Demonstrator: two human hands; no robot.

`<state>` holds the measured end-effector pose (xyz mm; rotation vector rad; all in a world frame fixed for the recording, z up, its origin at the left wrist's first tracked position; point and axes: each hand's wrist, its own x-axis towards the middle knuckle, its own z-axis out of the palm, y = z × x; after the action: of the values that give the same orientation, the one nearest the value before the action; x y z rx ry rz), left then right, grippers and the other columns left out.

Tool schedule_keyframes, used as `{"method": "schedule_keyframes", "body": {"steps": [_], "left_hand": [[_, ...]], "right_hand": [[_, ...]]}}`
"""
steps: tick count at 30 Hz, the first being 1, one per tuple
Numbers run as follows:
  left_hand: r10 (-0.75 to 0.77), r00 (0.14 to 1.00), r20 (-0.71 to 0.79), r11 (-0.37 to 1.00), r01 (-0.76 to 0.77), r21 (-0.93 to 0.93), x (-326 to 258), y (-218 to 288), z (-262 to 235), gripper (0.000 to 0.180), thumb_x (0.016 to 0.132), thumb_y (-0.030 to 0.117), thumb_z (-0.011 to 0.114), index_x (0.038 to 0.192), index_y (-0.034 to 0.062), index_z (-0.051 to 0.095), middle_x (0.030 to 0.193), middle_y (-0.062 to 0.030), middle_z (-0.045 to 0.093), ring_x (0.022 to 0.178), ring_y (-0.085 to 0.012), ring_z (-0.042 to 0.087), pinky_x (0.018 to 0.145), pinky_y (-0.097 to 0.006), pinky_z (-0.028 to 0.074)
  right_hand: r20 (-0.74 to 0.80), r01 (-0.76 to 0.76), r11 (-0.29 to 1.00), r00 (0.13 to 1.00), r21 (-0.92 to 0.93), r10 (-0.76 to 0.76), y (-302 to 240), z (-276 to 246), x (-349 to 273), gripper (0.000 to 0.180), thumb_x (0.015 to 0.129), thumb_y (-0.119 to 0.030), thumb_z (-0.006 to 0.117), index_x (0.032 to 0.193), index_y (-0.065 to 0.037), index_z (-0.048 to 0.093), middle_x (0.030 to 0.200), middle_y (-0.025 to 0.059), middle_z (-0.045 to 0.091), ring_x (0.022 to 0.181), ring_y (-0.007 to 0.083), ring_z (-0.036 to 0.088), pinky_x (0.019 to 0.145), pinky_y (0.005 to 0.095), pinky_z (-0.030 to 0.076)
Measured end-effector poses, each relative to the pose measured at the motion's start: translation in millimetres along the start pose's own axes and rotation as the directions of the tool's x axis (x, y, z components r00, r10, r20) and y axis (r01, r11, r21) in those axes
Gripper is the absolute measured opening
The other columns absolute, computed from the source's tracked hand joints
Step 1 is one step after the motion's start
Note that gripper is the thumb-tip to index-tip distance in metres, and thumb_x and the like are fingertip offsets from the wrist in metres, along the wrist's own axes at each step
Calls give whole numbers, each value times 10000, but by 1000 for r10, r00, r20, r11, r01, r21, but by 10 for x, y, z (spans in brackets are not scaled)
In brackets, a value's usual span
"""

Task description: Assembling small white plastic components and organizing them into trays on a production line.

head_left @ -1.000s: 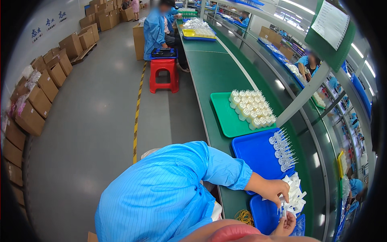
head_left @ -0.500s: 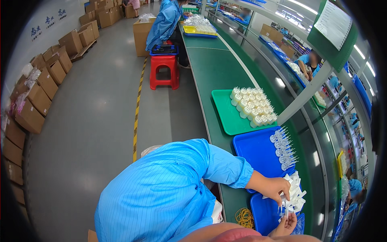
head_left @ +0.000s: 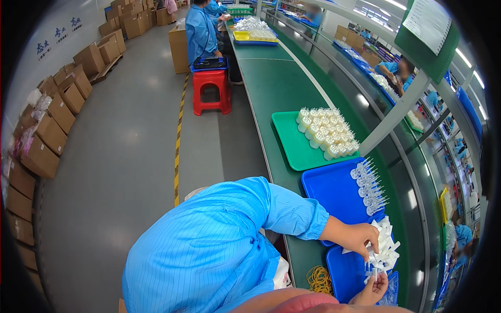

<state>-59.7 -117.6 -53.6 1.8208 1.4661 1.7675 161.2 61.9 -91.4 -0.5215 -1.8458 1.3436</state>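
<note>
Gripping a bunch of white plastic parts [head_left: 385, 249] over the blue tray's [head_left: 342, 268] right edge, left hand [head_left: 357, 237] above, right hand [head_left: 373, 289] pinching beneath.

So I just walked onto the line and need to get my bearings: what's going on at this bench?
A person in a blue coat works at a green conveyor bench. The left hand and right hand are both on a bunch of small white plastic pieces, held over a blue tray. Further up, another blue tray holds a row of white nozzle parts, and a green tray carries white caps. Yellow rubber bands lie on the bench.
</note>
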Motion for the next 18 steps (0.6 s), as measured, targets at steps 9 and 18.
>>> {"method": "schedule_keyframes", "body": {"steps": [9, 18], "left_hand": [[53, 998, 46, 998, -54, 20, -36, 43, 12, 405, 648, 175, 879, 1007, 49, 740, 851, -73, 572, 651, -175, 601, 588, -311, 471], [-9, 998, 66, 996, 15, -86, -40, 20, 53, 379, 636, 167, 883, 974, 69, 743, 834, -63, 577, 620, -161, 562, 548, -308, 442]], "right_hand": [[93, -3, 1000, 996, 28, 1, -171, 198, -181, 379, 924, 31, 587, 1289, 9, 485, 1147, 114, 578, 1036, 149, 575, 929, 254, 463], [19, -52, 998, 999, 35, 51, -181, 240, -265, 314, 930, -12, 617, 1225, 10, 511, 1143, 123, 570, 1047, 166, 573, 943, 276, 461]]}}
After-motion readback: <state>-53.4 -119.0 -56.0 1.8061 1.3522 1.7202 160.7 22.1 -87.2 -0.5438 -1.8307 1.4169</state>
